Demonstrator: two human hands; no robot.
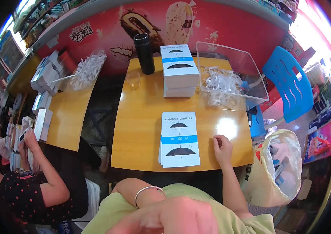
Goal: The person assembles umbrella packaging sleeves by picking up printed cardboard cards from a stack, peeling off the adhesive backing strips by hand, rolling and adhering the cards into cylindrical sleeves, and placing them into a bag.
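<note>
My left hand [173, 216] is large and blurred at the bottom, close to the camera and held up over my body; its knuckles show but its fingertips are hidden. On the front right of the wooden table [134, 124] rests my right hand [223, 147], fingers curled in, with nothing seen in it. To its left lies a small stack of white printed umbrella leaflets [180, 156]. Farther back is a taller stack of the same leaflets [180, 81], beside a clear plastic bin [260, 86] with white paper strips [223, 82].
A black bottle [144, 54] and a clear cup [133, 80] stand at the back left. At right are a blue chair [289, 84] and an open yellowish bag [259, 189]. A seated person [44, 195] at another table [68, 121] on the left holds a phone [23, 134].
</note>
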